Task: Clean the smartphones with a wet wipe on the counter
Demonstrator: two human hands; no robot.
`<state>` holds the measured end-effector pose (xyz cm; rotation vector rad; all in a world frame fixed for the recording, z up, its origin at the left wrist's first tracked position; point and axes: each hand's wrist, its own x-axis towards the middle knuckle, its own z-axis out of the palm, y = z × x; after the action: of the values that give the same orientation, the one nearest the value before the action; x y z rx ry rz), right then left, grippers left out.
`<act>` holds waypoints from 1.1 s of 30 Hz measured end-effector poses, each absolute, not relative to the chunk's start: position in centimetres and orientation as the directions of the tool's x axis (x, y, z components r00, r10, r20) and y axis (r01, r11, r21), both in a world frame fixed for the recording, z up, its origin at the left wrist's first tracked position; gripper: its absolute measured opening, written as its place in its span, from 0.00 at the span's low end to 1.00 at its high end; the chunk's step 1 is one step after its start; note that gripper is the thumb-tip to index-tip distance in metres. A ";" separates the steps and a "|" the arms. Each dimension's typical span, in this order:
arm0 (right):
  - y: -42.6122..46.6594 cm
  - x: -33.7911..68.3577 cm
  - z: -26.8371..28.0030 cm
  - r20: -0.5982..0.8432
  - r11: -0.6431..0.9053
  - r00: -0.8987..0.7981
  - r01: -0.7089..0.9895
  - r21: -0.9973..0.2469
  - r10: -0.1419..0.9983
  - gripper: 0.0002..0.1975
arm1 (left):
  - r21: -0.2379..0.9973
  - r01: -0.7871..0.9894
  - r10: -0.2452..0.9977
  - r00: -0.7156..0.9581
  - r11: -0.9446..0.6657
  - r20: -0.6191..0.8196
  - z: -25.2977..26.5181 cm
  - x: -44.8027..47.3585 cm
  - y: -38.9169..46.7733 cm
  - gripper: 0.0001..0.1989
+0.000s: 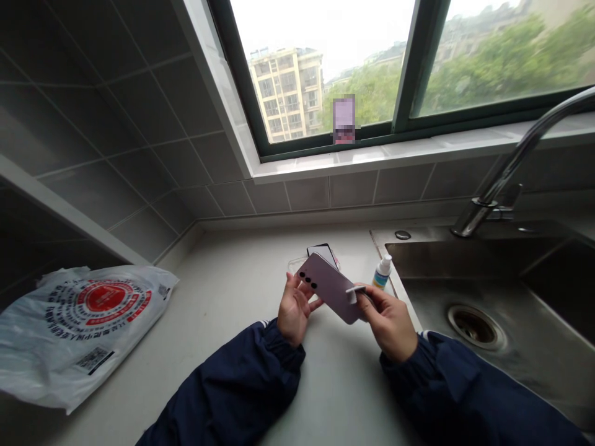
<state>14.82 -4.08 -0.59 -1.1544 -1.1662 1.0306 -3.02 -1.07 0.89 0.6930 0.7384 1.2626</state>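
A mauve smartphone (328,286) is held tilted above the counter, its back with several dark camera lenses facing up. My left hand (295,310) grips it at the camera end, thumb at the edge and fingers beneath. At the other end my right hand (391,323) pinches a small whitish folded cloth (352,293) against the phone's back. Behind the phone lies a flat, dark-edged object with a light face (324,250), partly hidden. Beside that, a clear plastic piece (296,264) rests on the counter. A small white spray bottle (382,272) with a blue label stands near my right hand.
To the right is a steel sink (425,291) with a drain (476,325) and a chrome faucet (488,192). A white plastic bag (88,328) with red and black print occupies the left side. The counter (223,285) meets a tiled wall under the window.
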 end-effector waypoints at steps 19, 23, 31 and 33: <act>-4.3 13.4 0.4 -0.367 -0.460 -0.277 -0.534 -0.709 0.888 0.28 | 0.741 -0.604 0.859 0.508 0.294 0.073 -0.5 -3.2 -1.9 0.47; -4.3 13.3 -0.1 -0.361 -0.485 -0.330 -0.491 -0.724 0.872 0.27 | 0.742 -0.620 0.890 0.450 0.254 0.072 -0.6 -3.1 -1.5 0.47; -4.4 13.3 -0.8 -0.307 -0.469 -0.397 -0.425 -0.774 0.865 0.25 | 0.693 -0.666 0.922 0.386 0.276 0.004 0.2 -2.8 -1.5 0.46; -4.4 13.4 -0.8 -0.306 -0.464 -0.399 -0.400 -0.790 0.865 0.24 | 0.672 -0.680 0.919 0.395 0.294 -0.003 0.4 -2.7 -1.6 0.46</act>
<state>13.37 -4.39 -0.76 -0.9208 -0.8004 1.9490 -2.71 -1.59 0.36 0.6485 0.4302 1.1085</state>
